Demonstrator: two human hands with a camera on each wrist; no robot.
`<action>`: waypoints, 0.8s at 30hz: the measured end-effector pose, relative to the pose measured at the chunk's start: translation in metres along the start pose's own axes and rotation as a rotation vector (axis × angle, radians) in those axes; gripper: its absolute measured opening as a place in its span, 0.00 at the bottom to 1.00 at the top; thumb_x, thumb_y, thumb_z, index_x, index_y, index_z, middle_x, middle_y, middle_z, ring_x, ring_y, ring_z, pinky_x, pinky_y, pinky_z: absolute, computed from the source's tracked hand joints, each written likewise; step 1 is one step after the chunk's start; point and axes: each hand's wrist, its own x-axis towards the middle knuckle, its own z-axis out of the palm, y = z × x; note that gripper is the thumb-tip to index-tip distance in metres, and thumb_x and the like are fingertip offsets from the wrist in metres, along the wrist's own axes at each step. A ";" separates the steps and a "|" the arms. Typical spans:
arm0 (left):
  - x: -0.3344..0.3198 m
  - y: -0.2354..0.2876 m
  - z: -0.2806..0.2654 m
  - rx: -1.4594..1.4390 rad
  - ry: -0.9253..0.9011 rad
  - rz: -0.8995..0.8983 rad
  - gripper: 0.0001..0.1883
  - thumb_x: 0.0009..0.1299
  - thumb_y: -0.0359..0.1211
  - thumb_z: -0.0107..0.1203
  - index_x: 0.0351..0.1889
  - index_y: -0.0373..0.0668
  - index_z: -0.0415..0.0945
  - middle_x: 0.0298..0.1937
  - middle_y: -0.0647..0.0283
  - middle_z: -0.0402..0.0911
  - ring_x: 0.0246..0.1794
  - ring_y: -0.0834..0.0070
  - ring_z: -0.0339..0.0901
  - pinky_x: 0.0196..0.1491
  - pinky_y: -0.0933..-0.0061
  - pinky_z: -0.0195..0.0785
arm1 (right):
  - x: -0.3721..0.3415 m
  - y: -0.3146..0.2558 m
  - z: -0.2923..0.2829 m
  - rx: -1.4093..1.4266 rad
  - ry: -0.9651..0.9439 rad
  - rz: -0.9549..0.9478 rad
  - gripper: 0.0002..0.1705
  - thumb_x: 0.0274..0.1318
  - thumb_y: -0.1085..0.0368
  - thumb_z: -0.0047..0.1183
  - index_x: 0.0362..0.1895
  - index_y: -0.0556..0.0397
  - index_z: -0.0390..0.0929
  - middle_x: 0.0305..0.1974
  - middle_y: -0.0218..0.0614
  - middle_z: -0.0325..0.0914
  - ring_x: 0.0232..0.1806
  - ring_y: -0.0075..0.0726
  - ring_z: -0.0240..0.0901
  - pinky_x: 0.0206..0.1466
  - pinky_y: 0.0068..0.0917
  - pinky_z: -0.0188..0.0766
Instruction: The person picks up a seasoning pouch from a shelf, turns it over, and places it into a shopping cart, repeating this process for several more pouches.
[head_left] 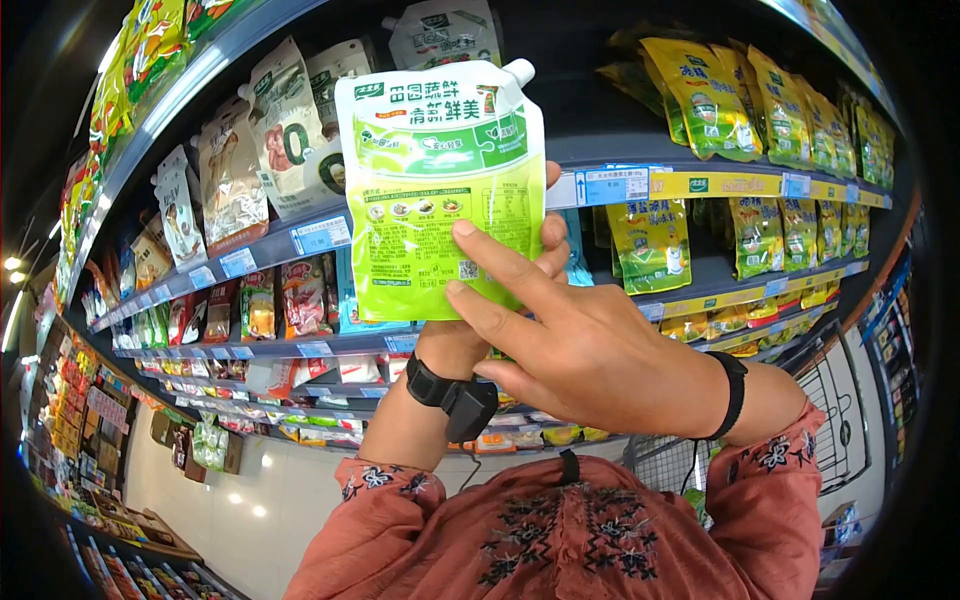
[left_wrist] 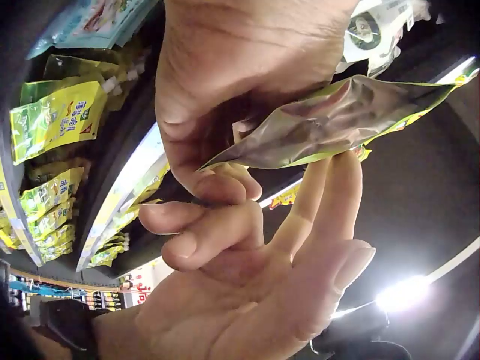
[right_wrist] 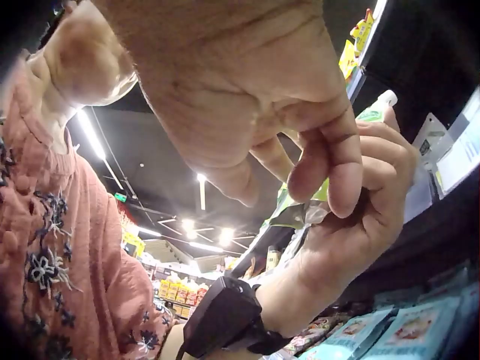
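Observation:
A green and white spouted pouch (head_left: pixel 420 250) stands upright in front of me in the head view, its printed side facing me and its white cap at the top right corner. My left hand (left_wrist: pixel 247 67) grips it from behind; in the head view its fingers (head_left: pixel 552 235) curl round the right edge and the palm is hidden. Across the lower front of the pouch reaches my right hand (head_left: pixel 590 350), with the index and middle fingers extended onto the small print. The left wrist view shows the underside of the pouch, with right-hand fingertips against its printed side.
Behind the pouch runs a store shelf (head_left: pixel 730 182) with price tags. Yellow-green packets (head_left: pixel 710 100) stand at the right, pale pouches (head_left: pixel 285 120) at the left. A wire shopping cart (head_left: pixel 840 400) is at the lower right. Dark bands circle both wrists.

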 end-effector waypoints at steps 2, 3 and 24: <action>0.000 0.006 -0.002 0.002 -0.017 -0.033 0.41 0.75 0.61 0.41 0.75 0.40 0.56 0.54 0.44 0.75 0.41 0.56 0.75 0.41 0.61 0.74 | 0.000 0.002 0.001 0.000 0.004 -0.006 0.24 0.53 0.65 0.63 0.53 0.60 0.75 0.66 0.60 0.64 0.28 0.55 0.81 0.27 0.38 0.79; 0.000 0.009 -0.003 0.005 -0.027 -0.051 0.41 0.75 0.61 0.42 0.75 0.40 0.57 0.56 0.43 0.74 0.42 0.54 0.75 0.43 0.59 0.75 | 0.000 0.003 0.001 -0.012 0.000 -0.005 0.24 0.53 0.65 0.63 0.53 0.60 0.75 0.67 0.59 0.64 0.28 0.54 0.81 0.27 0.37 0.79; -0.003 0.031 0.006 0.595 0.238 0.175 0.39 0.72 0.53 0.54 0.69 0.28 0.62 0.42 0.57 0.77 0.37 0.72 0.73 0.37 0.73 0.70 | 0.000 0.024 -0.022 0.154 0.025 0.047 0.36 0.54 0.57 0.64 0.63 0.64 0.69 0.68 0.55 0.66 0.37 0.50 0.84 0.36 0.35 0.81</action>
